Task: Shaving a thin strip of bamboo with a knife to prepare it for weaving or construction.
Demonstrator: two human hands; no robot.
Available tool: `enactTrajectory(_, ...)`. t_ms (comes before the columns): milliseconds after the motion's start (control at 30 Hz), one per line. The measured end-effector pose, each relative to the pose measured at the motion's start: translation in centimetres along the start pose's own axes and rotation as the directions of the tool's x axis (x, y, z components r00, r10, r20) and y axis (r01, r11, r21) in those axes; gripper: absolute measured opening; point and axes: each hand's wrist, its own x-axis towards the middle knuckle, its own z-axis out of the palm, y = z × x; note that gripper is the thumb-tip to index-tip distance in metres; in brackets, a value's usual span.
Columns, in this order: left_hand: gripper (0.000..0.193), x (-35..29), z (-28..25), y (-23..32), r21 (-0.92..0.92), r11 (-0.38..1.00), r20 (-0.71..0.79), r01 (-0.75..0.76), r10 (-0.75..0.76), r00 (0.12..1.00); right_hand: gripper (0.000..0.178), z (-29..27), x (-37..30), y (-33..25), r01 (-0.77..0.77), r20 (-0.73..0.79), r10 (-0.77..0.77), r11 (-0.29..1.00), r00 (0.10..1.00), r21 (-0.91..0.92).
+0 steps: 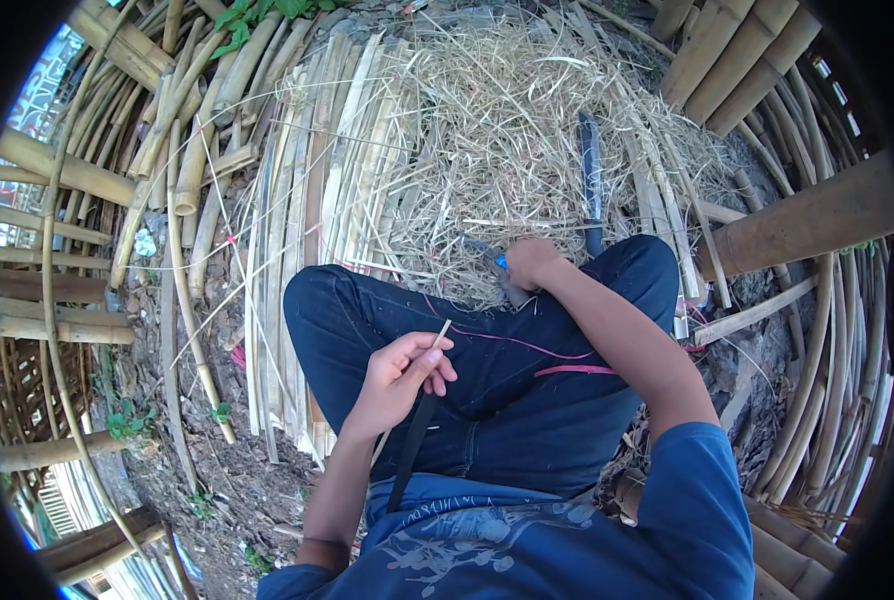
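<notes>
I sit with my legs in dark jeans (487, 360) folded under me. My left hand (402, 375) pinches a thin bamboo strip (441, 335) that sticks up past the fingers over my lap. My right hand (530, 262) rests at my right knee, closed around a small tool with a blue handle (502, 263) and a grey blade pointing toward the lap. A pink string (567, 370) lies across my thigh. A black strap (412, 450) hangs down below the left hand.
A heap of dry bamboo shavings (497, 130) lies ahead, with a long dark knife (592, 170) lying on it. Split bamboo slats (307, 200) are stacked to the left, round poles (57, 170) further left, thick bamboo posts (807, 220) on the right. Bare earth (227, 480) lower left.
</notes>
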Motion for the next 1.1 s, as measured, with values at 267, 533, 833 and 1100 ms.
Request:
enactTrajectory(267,0.018,-0.3,0.0,0.0,0.022,0.998,-0.082,0.057,-0.055,0.995,0.041,0.9,-0.4,-0.4,0.053,-0.164,-0.014,0.971,0.986,0.233)
enactTrajectory(533,0.021,-0.5,0.9,0.1,0.003,1.000,-0.150,0.001,0.000,0.989,0.044,1.6,-0.8,-0.6,0.031,-0.186,-0.002,0.988,0.983,0.153)
enactTrajectory(833,0.021,-1.3,0.9,2.0,-0.065,0.997,-0.295,0.034,-0.052,0.954,0.026,-7.7,-11.4,-2.1,0.010,-0.483,-0.035,0.998,0.875,-0.055)
enactTrajectory(1100,0.019,-2.0,1.3,4.0,-0.193,0.972,-0.213,0.134,-0.174,0.961,0.018,-9.4,-22.0,-4.6,0.068,-0.843,-0.034,0.998,0.537,0.002)
